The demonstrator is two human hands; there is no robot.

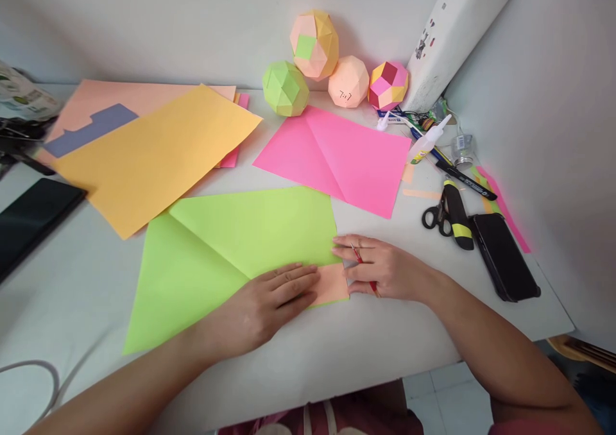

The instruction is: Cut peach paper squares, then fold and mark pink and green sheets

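My left hand (276,297) lies flat, fingers stretched out, pressing a small peach paper piece (332,283) onto the lower right corner of a creased green sheet (216,242). At that corner is my right hand (380,267), its fingertips by the right edges of the green sheet and the peach piece. A thin red pen (373,287) with a narrow pointed tip is tucked between the right fingers. Part of the peach piece is hidden under my left fingers.
Behind the green sheet lie a creased pink sheet (356,156) and a yellow sheet (158,159) over other papers. Several paper balls (315,43) sit against the wall. To the right are scissors (437,217), a cutter (457,213), a glue bottle (428,141) and a phone (505,255).
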